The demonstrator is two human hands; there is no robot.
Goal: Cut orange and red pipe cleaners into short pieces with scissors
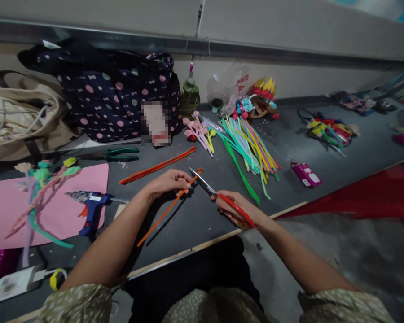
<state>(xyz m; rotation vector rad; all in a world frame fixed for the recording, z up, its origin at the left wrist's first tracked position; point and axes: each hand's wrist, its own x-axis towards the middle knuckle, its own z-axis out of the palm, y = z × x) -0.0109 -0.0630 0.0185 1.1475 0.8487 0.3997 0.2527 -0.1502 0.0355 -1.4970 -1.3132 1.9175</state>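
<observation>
Dark grey tabletop (191, 229), set against a pale wall, seen from the head-worn camera looking down past two bare forearms. Near the front edge, the left hand (173, 181) pinches one orange fuzzy stem (161, 218) between closed thumb and fingertips; its long end slants down towards the person, and its short upper end looks bent. The right hand (230, 204) has its fingers curled around red-handled scissors (235, 208), whose blades cross the stem just beyond the left fingertips.

Behind lie an orange bundle (158, 166) and, farther right, a multicoloured bundle of stems (251, 148). At left, a blue glue gun (96, 208) rests on a pink sheet (2, 197).

With the blades so near, a slip or a hasty squeeze could nick the left fingertips; a loose pinch could let the stem turn and be cut crookedly.

Some right-hand fingers are hidden by the handle. How far the blades are parted, and whether they touch the stem, cannot be told. A blurred patch covers something before the patterned bag (114, 98).
</observation>
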